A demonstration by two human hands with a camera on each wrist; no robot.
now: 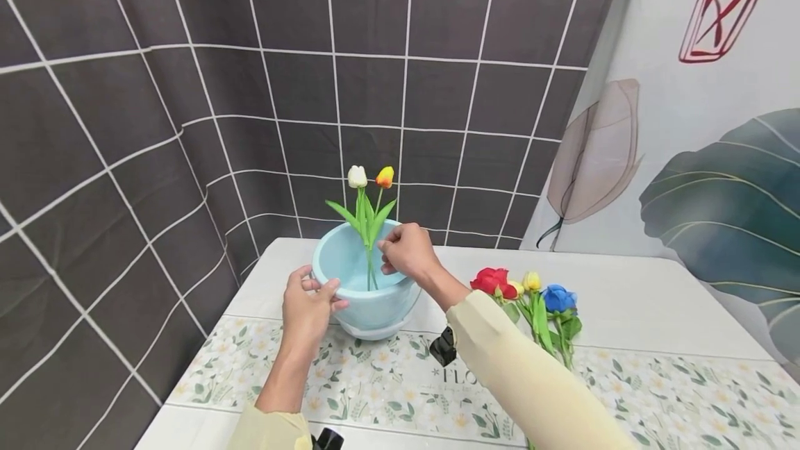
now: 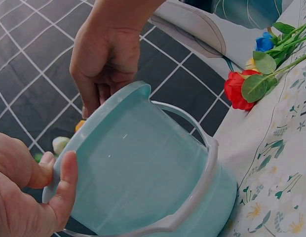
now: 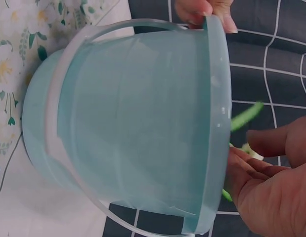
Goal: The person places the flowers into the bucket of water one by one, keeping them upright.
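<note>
- Tulips, one white (image 1: 357, 176) and one orange-yellow (image 1: 385, 177), stand with green leaves inside the bucket (image 1: 375, 307); only the head view shows their stems running down within it.
- Right hand (image 1: 407, 250): bent fingers at the stems; the right wrist view shows the thumb apart from the fingers, but I cannot tell whether they grip a stem.
- Left hand (image 1: 307, 307): holds the bucket's rim between thumb and fingers, clearest in the left wrist view.
- Handle (image 3: 57, 98): grey-white, plain across the bucket's side in both wrist views.
- Beside the bucket, on the table (image 1: 625, 290): a red flower (image 1: 494, 282), yellow blooms (image 1: 531, 281) and a blue flower (image 1: 559, 298), out of the right wrist view.
- Behind: dark grid-patterned cloth (image 1: 369, 89); the head view adds a red seal print (image 1: 725, 9) on a pale hanging (image 1: 662, 33).
</note>
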